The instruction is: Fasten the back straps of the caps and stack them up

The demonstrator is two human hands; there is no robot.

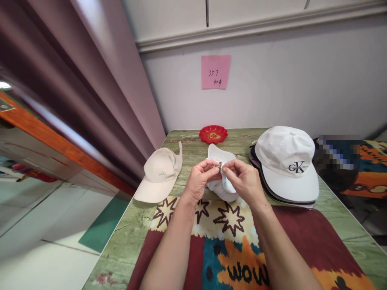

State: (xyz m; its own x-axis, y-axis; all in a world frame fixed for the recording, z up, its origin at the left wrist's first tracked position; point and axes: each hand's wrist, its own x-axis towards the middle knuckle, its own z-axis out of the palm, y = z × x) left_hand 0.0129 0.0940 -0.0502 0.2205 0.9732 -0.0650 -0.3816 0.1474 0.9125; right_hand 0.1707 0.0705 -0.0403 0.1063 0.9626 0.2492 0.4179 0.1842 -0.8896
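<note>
A white baseball cap (222, 153) lies at the middle of the table, its brim pointing away from me. Over it, my left hand (199, 179) and my right hand (246, 181) meet with thumbs and forefingers closed in a pinch. Between the fingertips is a small brass-coloured piece, seemingly part of the cap's strap; my fingers hide most of it. To the left sits a beige cap (161, 171) with its strap end sticking up. On the right, a white cap with a black CK logo (286, 147) tops a stack of darker caps.
A red scalloped dish (213, 134) stands at the table's back edge. A colourful patterned mat (302, 237) covers the front of the green table (119, 237). Behind, a pink note (215, 72) is stuck to the wall; a mauve curtain (111, 80) hangs at left.
</note>
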